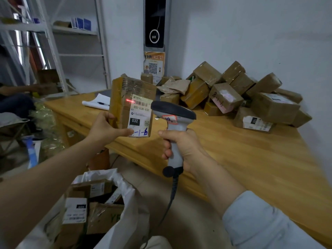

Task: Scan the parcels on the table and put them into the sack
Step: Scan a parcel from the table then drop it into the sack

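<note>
The scanning step is in hand. The left hand [106, 129] grips a parcel [133, 94] by its lower left corner, thumb pressed on the label [139, 115] and fingers curled round the edge, holding it upright in the air over the near edge of the table [251, 159]. The right hand [181, 148] is clenched round the handle of the scanner [173, 112], whose head points at the label from just beside it. A red line [129, 100] falls at the left end of the barcode, partly on the brown wrap, so the beam seems not squarely on the code. The next move likely calls for a small shift to bring the line across the bars, then lowering the parcel into the sack [129, 194], which stands open below the left forearm with parcels in it. Both forearms reach forward. A pile [242, 97] lies at the table's far end.
</note>
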`<state>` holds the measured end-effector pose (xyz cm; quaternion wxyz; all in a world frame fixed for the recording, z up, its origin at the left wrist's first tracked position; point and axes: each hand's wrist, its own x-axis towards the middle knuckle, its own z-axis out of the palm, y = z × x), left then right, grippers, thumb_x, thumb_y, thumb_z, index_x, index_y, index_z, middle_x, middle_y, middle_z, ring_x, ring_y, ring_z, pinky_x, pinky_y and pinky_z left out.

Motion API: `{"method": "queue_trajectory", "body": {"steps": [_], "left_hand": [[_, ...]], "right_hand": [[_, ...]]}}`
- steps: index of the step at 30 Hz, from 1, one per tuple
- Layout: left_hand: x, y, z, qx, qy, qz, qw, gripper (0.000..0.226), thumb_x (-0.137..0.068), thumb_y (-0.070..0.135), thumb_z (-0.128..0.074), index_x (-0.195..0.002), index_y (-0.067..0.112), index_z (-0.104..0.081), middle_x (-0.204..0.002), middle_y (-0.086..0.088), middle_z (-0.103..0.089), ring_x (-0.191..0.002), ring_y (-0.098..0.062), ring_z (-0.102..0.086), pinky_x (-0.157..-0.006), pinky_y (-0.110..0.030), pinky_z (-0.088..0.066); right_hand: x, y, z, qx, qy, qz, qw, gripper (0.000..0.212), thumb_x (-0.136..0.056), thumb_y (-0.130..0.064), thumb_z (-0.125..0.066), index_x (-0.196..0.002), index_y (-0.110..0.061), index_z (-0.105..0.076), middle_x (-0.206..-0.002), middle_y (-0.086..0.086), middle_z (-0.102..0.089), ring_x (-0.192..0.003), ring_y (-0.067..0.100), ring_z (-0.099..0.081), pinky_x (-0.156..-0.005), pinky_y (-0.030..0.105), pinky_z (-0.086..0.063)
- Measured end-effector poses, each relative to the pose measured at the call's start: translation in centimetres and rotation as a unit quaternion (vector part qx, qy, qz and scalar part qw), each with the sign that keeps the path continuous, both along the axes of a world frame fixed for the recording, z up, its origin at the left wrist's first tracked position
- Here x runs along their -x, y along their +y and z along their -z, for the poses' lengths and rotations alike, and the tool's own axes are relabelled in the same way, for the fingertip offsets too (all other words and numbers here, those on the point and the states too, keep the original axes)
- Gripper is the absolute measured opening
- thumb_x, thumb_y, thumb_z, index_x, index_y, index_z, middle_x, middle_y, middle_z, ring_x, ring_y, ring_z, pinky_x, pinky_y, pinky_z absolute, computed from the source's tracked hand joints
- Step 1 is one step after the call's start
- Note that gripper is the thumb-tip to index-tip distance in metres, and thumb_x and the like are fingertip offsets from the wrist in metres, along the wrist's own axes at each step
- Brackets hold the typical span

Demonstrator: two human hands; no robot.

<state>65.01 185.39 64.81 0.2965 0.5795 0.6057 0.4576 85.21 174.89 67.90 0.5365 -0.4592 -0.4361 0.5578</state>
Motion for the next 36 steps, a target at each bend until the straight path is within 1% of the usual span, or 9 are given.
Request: {"method": "queue_trajectory", "body": {"steps": [7, 13, 17, 21, 23, 26, 30, 33, 36], "left_hand": [[0.9, -0.1, 0.2, 0.009, -0.004, -0.013, 1.0, 0.068, -0.059, 0.02, -0.088, -0.11, 0.017, -0.043, -0.102, 0.0, -0.061, -0.095, -0.02, -0.062, -0.071, -0.029, -0.051], [2.3, -0.1, 0.6, 0.019, -0.01, -0.019, 1.0, 0.072, -0.054, 0.023, -0.091, -0.109, 0.019, -0.043, -0.109, -0.006, -0.062, -0.099, -0.025, -0.064, -0.084, -0.046, -0.056], [3.3, -0.9, 0.8, 0.034, -0.042, -0.036, 0.998, 0.075, -0.056, 0.023, -0.09, -0.113, 0.019, -0.041, -0.116, -0.006, -0.059, -0.102, -0.025, -0.062, -0.081, -0.04, -0.056], [6.0, -2.3, 2.5, 0.06, -0.083, -0.103, 0.989, 0.088, -0.068, 0.027, -0.085, -0.138, 0.011, -0.035, -0.136, -0.011, -0.049, -0.115, -0.026, -0.055, -0.081, -0.032, -0.048], [7.7, -3.4, 4.2, 0.09, -0.099, -0.12, 0.984, 0.077, -0.076, 0.028, -0.077, -0.14, 0.009, -0.037, -0.134, -0.013, -0.051, -0.104, -0.023, -0.056, -0.077, -0.03, -0.046], [9.9, -5.0, 7.5, 0.189, -0.097, -0.135, 0.968, 0.055, -0.08, 0.033, -0.072, -0.124, 0.009, -0.048, -0.105, -0.012, -0.055, -0.08, -0.021, -0.054, -0.07, -0.032, -0.047], [11.6, -5.2, 11.8, 0.307, -0.149, -0.162, 0.926, 0.06, -0.071, 0.032, -0.079, -0.114, 0.008, -0.046, -0.101, -0.016, -0.058, -0.093, -0.035, -0.061, -0.085, -0.047, -0.054], [12.1, -3.2, 14.4, 0.319, -0.019, -0.143, 0.937, 0.048, -0.075, 0.031, -0.078, -0.11, 0.008, -0.055, -0.1, -0.013, -0.06, -0.094, -0.031, -0.059, -0.089, -0.044, -0.051], [12.3, 0.1, 15.9, 0.303, 0.233, -0.068, 0.922, 0.056, -0.072, 0.045, -0.077, -0.118, 0.017, -0.06, -0.106, -0.008, -0.056, -0.104, -0.028, -0.054, -0.089, -0.039, -0.049]], "right_hand": [[0.9, 0.2, 0.0, 0.001, -0.007, -0.009, 1.0, 0.017, -0.085, -0.007, -0.067, -0.072, -0.007, -0.055, -0.048, 0.002, -0.049, -0.04, 0.015, -0.041, -0.044, 0.025, -0.044], [1.7, 0.4, 0.1, -0.004, -0.009, -0.02, 1.0, 0.018, -0.085, -0.008, -0.067, -0.072, -0.008, -0.055, -0.048, 0.002, -0.049, -0.039, 0.015, -0.041, -0.045, 0.025, -0.044], [2.3, 0.4, 0.4, -0.003, 0.003, -0.031, 1.0, 0.016, -0.086, -0.012, -0.068, -0.075, -0.008, -0.056, -0.05, 0.002, -0.05, -0.038, 0.013, -0.043, -0.045, 0.025, -0.045], [3.2, 0.4, 2.2, 0.032, -0.002, -0.063, 0.997, 0.014, -0.085, -0.013, -0.067, -0.08, -0.01, -0.055, -0.052, 0.002, -0.052, -0.04, 0.013, -0.045, -0.046, 0.025, -0.047], [3.9, 0.4, 3.7, 0.061, -0.004, -0.074, 0.995, 0.013, -0.085, -0.011, -0.067, -0.082, -0.01, -0.055, -0.052, 0.002, -0.053, -0.04, 0.013, -0.045, -0.046, 0.025, -0.047], [5.2, 1.0, 5.7, 0.122, 0.022, -0.088, 0.988, 0.014, -0.085, -0.01, -0.067, -0.08, -0.009, -0.054, -0.051, 0.004, -0.052, -0.038, 0.014, -0.043, -0.046, 0.026, -0.044], [6.3, 1.9, 8.0, 0.176, 0.023, -0.108, 0.978, 0.015, -0.086, -0.012, -0.066, -0.077, -0.01, -0.055, -0.051, 0.004, -0.052, -0.037, 0.013, -0.043, -0.047, 0.026, -0.043], [6.6, 2.6, 9.6, 0.194, 0.011, -0.104, 0.975, 0.014, -0.085, -0.012, -0.067, -0.075, -0.011, -0.057, -0.051, 0.003, -0.053, -0.039, 0.013, -0.044, -0.047, 0.026, -0.045], [6.4, 3.9, 11.1, 0.195, 0.0, -0.099, 0.976, 0.013, -0.085, -0.013, -0.068, -0.076, -0.01, -0.058, -0.053, 0.004, -0.053, -0.04, 0.013, -0.045, -0.049, 0.028, -0.046]]}}
